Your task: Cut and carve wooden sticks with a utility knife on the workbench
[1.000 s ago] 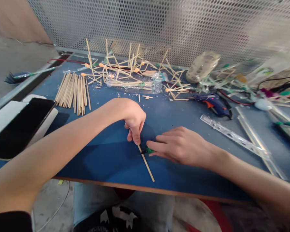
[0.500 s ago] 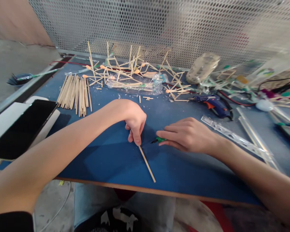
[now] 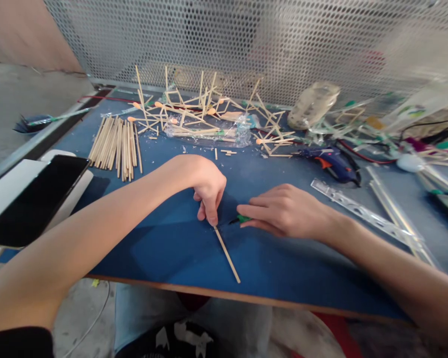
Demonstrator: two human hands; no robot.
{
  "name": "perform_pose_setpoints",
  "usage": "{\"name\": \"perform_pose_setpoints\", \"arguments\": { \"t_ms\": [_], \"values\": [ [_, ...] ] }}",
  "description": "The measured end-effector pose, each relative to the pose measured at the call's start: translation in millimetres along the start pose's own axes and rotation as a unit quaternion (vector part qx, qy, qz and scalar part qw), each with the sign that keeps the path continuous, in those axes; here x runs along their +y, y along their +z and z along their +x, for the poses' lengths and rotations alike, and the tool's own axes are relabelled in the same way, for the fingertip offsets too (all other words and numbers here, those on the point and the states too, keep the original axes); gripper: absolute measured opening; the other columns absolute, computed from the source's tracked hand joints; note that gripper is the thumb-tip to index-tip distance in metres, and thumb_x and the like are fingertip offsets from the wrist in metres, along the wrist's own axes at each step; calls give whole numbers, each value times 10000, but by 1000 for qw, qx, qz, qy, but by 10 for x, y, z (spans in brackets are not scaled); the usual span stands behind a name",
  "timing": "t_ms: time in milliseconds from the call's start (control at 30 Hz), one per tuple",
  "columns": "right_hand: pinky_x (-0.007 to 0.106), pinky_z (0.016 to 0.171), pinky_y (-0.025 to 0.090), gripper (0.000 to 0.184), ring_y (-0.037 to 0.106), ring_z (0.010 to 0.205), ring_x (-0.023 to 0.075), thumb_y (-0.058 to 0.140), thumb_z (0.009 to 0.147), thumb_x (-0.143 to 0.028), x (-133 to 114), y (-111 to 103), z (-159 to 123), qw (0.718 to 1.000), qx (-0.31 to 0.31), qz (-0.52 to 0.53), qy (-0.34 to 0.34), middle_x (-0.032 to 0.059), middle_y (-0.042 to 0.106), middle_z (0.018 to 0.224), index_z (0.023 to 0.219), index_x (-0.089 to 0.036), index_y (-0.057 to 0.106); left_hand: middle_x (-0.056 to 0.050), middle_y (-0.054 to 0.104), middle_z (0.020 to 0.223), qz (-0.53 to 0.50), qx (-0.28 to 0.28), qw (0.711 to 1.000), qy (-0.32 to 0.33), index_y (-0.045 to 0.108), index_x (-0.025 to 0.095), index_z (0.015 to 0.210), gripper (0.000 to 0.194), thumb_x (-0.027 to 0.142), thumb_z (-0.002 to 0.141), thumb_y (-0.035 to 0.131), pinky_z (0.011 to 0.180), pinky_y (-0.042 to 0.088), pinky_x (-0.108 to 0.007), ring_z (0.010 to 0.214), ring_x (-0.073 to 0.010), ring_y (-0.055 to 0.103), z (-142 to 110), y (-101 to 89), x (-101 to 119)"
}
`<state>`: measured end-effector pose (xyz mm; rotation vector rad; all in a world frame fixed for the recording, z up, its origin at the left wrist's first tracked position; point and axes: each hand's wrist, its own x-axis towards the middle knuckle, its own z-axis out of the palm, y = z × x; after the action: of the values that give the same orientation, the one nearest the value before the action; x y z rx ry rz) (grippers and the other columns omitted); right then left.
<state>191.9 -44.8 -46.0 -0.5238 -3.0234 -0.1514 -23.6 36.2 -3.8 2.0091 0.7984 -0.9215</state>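
Observation:
My left hand [image 3: 210, 195] bends down over the blue tabletop, thumb and fingers closed on the upper end of a thin wooden stick [image 3: 227, 254]. The stick's free end points toward the table's front edge. Close by on the right, my right hand [image 3: 274, 211] grips a small green-handled tool [image 3: 242, 219]. Its dark, narrow tip reaches left toward the stick, near my left thumb, with a small gap between them. Whether the tip is a blade cannot be made out. Most of the green handle is hidden under my fingers.
A bundle of wooden sticks [image 3: 117, 146] lies at left, beside a black phone [image 3: 37, 196]. Glued stick frames [image 3: 205, 102] stand along the back by a perforated metal screen [image 3: 224, 40]. At right are a blue glue gun [image 3: 336, 161], a clear ruler [image 3: 358, 209] and a jar [image 3: 313, 105].
My right hand has shifted slightly left, bringing the green-handled tool's tip closer to the stick. My left hand keeps its place on the stick.

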Motion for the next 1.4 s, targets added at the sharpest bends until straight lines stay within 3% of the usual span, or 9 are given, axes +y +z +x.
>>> {"name": "perform_pose_setpoints", "arguments": {
  "t_ms": [100, 533, 633, 800, 933, 1067, 1200, 1333, 1400],
  "values": [
    [344, 540, 198, 327, 487, 524, 130, 350, 1079, -391, -65, -2, 26, 998, 22, -36, 48, -27, 591, 659, 1026, -227, 627, -44, 785, 851, -14, -1, 1000, 1, 820, 285, 736, 282, 538, 611, 817, 737, 422, -304, 815, -219, 608, -2, 5, 4],
    [324, 542, 223, 336, 513, 576, 129, 355, 1077, -412, -23, -25, 44, 1000, -3, -21, -23, -21, 586, 676, 1089, -216, 627, -34, 798, 917, 17, 1, 1000, 26, 824, 239, 846, 366, 564, 696, 748, 654, 410, -273, 782, -195, 580, -49, 6, 4],
    [336, 541, 208, 293, 498, 546, 130, 373, 1076, -363, -45, -21, 47, 998, 16, -68, 8, -28, 580, 658, 1096, -216, 626, -32, 798, 930, 27, -7, 999, 27, 827, 261, 871, 371, 573, 684, 754, 659, 420, -278, 779, -192, 577, -29, 2, -8],
    [310, 543, 207, 352, 564, 617, 123, 345, 1077, -443, -50, -20, 39, 999, -29, 35, 9, -7, 643, 730, 1098, -221, 617, -27, 792, 885, 20, -3, 1000, 20, 830, 289, 814, 367, 610, 652, 755, 655, 410, -278, 712, -159, 559, 20, 0, -32],
    [324, 543, 188, 334, 532, 550, 125, 341, 1083, -395, -102, -21, 55, 998, -2, -2, 64, -11, 625, 683, 1035, -210, 614, -23, 787, 843, 11, -7, 1000, 21, 826, 292, 788, 345, 594, 629, 777, 650, 399, -279, 691, -151, 551, 21, 4, -32],
    [305, 540, 197, 347, 568, 617, 119, 338, 1079, -446, -93, -29, 57, 999, -23, 44, 19, -3, 658, 740, 1058, -219, 600, -25, 785, 848, 17, 2, 1000, 16, 825, 293, 784, 352, 607, 638, 765, 654, 404, -276, 696, -155, 546, 16, 5, -28],
    [331, 544, 181, 327, 518, 548, 123, 334, 1085, -395, -77, -35, 60, 999, -3, -22, 47, -14, 619, 684, 1063, -210, 603, -24, 782, 845, 18, -6, 1000, 16, 828, 295, 795, 344, 596, 639, 767, 663, 405, -274, 704, -155, 545, 19, 5, -24],
    [314, 538, 207, 330, 575, 630, 117, 344, 1078, -442, -81, -46, 56, 998, -38, 43, 13, -18, 648, 747, 1053, -230, 595, -26, 787, 865, 17, 3, 1000, 23, 827, 278, 804, 356, 596, 661, 758, 670, 410, -284, 695, -158, 538, -6, 9, -14],
    [335, 539, 186, 341, 539, 575, 125, 334, 1080, -430, -107, -50, 58, 999, -28, -3, 34, -20, 621, 696, 1051, -226, 605, -32, 793, 891, 21, 2, 999, 31, 828, 260, 828, 363, 585, 685, 753, 662, 408, -296, 696, -166, 538, -27, 12, -7]
  ]
}}
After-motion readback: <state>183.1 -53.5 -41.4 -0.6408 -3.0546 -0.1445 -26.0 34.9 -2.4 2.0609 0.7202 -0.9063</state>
